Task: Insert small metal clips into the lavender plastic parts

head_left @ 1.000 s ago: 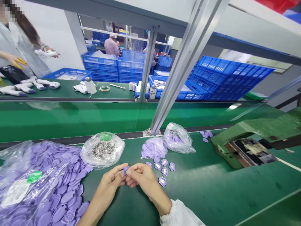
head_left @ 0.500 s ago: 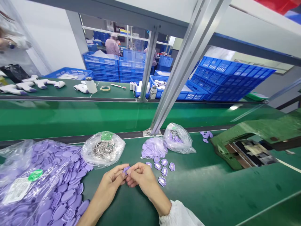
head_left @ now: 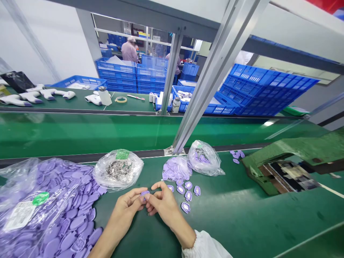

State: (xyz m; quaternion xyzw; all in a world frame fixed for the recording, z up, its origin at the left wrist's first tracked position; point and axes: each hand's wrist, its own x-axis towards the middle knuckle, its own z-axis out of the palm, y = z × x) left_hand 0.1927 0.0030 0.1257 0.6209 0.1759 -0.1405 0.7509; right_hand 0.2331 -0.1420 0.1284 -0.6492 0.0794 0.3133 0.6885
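Between the fingertips of my left hand [head_left: 125,207] is a small purple plastic piece [head_left: 145,192], its hollow side facing up. My right hand [head_left: 164,205] meets it from the other side, thumb pressed on the piece and index finger lifted away. Fingers partly cover the piece. Just right of my hands lie several similar purple pieces [head_left: 188,195] with metal inserts. Beyond my hands, an open clear bag [head_left: 135,172] holds small shiny metal parts [head_left: 118,168]. To the left spreads a big heap of purple pieces [head_left: 76,224], partly under clear plastic.
A bag of purple pieces [head_left: 176,168] and another clear bag [head_left: 215,165] lie by the metal post [head_left: 197,96]. At right stands a green press-like machine [head_left: 258,168]. Blue crates [head_left: 263,89] and white device shells [head_left: 48,94] occupy the far bench. A person [head_left: 129,52] works in the background.
My right index finger has lifted and spread away from the purple piece, while the thumb stays on it. My left hand has hardly moved. The view has shifted slightly.
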